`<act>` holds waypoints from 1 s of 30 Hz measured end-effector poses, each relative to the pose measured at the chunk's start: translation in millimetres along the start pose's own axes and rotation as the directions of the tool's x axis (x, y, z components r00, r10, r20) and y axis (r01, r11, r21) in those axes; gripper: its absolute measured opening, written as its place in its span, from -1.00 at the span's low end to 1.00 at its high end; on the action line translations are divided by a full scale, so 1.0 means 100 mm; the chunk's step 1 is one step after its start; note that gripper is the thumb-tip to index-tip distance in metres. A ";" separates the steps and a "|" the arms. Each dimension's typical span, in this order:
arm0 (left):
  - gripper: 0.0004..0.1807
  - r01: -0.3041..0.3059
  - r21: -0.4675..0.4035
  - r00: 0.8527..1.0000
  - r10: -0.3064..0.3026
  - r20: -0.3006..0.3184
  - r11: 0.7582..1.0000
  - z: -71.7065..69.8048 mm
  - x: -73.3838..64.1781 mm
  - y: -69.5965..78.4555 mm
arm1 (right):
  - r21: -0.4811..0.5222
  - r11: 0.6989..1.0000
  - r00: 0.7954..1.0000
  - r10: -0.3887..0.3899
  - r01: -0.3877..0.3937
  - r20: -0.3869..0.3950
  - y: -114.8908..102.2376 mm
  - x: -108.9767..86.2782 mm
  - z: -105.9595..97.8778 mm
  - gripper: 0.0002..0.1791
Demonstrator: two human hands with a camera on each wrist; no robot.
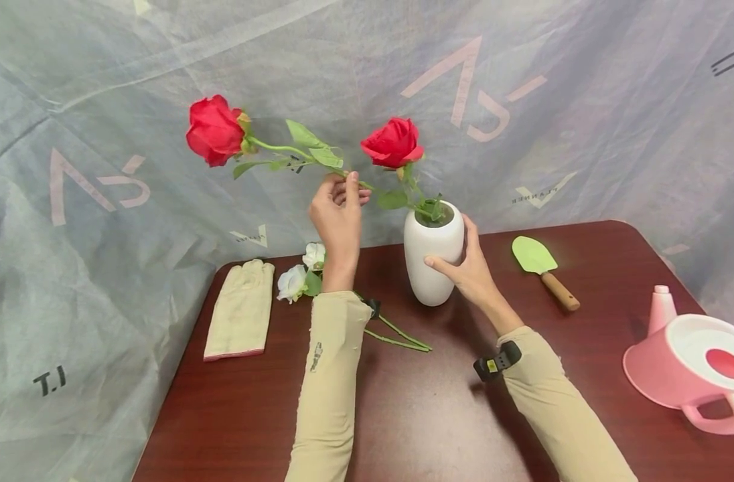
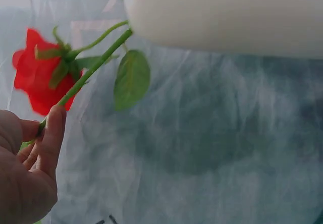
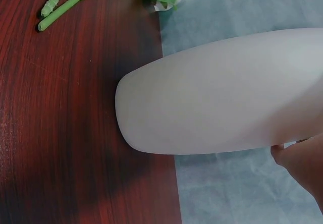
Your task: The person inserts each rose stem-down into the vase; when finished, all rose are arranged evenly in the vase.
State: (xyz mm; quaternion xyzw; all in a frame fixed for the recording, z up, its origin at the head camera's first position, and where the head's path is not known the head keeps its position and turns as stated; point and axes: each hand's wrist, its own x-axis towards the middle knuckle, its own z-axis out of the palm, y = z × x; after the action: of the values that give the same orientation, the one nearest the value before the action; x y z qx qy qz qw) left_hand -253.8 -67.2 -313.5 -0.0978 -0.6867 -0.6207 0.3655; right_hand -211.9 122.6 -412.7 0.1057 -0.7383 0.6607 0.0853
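My left hand (image 1: 337,217) pinches the green stem of a red rose (image 1: 215,130), whose bloom points to the left. The lower end of that stem (image 2: 96,65) comes up close to the white vase (image 2: 222,17) in the left wrist view; whether they touch I cannot tell. A second red rose (image 1: 394,143) stands in the vase (image 1: 430,261), leaning left over its rim. My right hand (image 1: 472,271) grips the vase from the right side, thumb across its front. In the right wrist view the vase (image 3: 217,98) hides most of that hand (image 3: 305,171).
White roses (image 1: 292,282) with green stems (image 1: 400,338) lie partly behind my left forearm. A cream glove (image 1: 240,311) is at the table's left. To the right are a green trowel (image 1: 534,254) with wooden handle and a pink watering can (image 1: 668,365). Grey sheeting hangs behind the table (image 1: 427,415).
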 end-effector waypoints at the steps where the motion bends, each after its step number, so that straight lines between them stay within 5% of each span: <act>1: -0.81 -0.014 0.006 1.000 0.014 0.007 1.000 0.02 -0.01 0.00 | -0.001 1.000 1.000 -0.001 0.001 0.000 0.00 0.00 0.00 0.04; 11: -0.84 -0.132 0.141 0.988 0.119 0.102 0.981 0.25 -0.08 0.07 | 0.003 1.000 1.000 0.000 0.000 -0.003 0.02 0.00 -0.03 0.05; 21: -0.83 -0.194 0.313 0.960 0.115 0.254 0.930 0.45 -0.03 0.20 | 0.020 1.000 1.000 -0.015 0.015 0.000 0.04 0.02 -0.05 0.04; 26: -0.79 -0.236 0.317 0.939 0.130 0.320 0.919 0.51 -0.04 0.29 | 0.021 1.000 1.000 -0.014 0.013 0.004 0.06 0.02 -0.05 0.05; 30: -0.78 -0.287 0.274 0.929 0.198 0.312 0.918 0.47 -0.04 0.38 | 0.026 1.000 1.000 -0.017 0.017 0.000 0.06 0.02 -0.03 0.04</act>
State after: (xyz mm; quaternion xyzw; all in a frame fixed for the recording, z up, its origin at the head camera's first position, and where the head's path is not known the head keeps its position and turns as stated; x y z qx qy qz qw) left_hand -246.7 -14.7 -284.1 -0.2092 -0.8036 -0.4325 0.3512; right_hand -215.7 126.5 -417.7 0.1132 -0.7288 0.6693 0.0897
